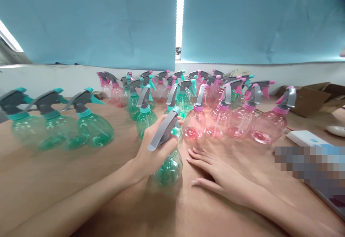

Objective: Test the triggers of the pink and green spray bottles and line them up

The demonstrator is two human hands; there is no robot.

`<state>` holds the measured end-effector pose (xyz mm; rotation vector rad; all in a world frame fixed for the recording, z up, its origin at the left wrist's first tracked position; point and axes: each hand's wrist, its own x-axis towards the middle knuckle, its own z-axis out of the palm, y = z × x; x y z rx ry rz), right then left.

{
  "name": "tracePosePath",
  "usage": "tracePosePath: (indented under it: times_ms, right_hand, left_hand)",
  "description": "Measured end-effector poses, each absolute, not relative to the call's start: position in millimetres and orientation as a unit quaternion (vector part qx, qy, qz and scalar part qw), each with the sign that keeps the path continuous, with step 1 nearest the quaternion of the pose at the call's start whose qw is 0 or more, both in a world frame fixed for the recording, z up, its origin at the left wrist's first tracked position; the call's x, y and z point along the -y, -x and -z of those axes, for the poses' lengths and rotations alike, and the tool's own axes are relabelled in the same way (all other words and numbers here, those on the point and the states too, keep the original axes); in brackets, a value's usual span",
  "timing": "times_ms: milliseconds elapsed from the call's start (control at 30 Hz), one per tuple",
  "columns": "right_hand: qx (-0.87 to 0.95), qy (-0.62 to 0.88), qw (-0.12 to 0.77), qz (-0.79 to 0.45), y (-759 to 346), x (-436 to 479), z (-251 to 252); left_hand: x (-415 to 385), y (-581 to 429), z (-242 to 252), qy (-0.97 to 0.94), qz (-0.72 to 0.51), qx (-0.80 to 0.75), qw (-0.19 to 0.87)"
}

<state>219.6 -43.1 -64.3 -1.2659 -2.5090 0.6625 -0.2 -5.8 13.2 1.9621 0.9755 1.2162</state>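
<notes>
My left hand (151,154) is wrapped round the neck of a green spray bottle (167,168) with a grey trigger, which stands upright on the brown table (81,179) in front of me. My right hand (215,172) lies flat on the table just right of that bottle, fingers stretched out and holding nothing. Right behind the hands stand several green spray bottles (144,116) and several pink spray bottles (242,120) in rows.
Three more green bottles (94,125) stand in a line at the left. An open cardboard box (312,98) sits at the far right, with a white box (304,138) and a white oval object (336,130) near it. Blue sheets (107,21) cover the wall behind.
</notes>
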Motion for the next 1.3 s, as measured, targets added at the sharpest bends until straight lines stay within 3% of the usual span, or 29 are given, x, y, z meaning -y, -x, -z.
tracePosePath:
  times_ms: [1300]
  right_hand:
    - [0.861, 0.461, 0.121, -0.179, -225.7, 35.8, 73.8]
  left_hand:
    - [5.1, 0.1, -11.2, -0.742, -0.461, -0.37, 0.318]
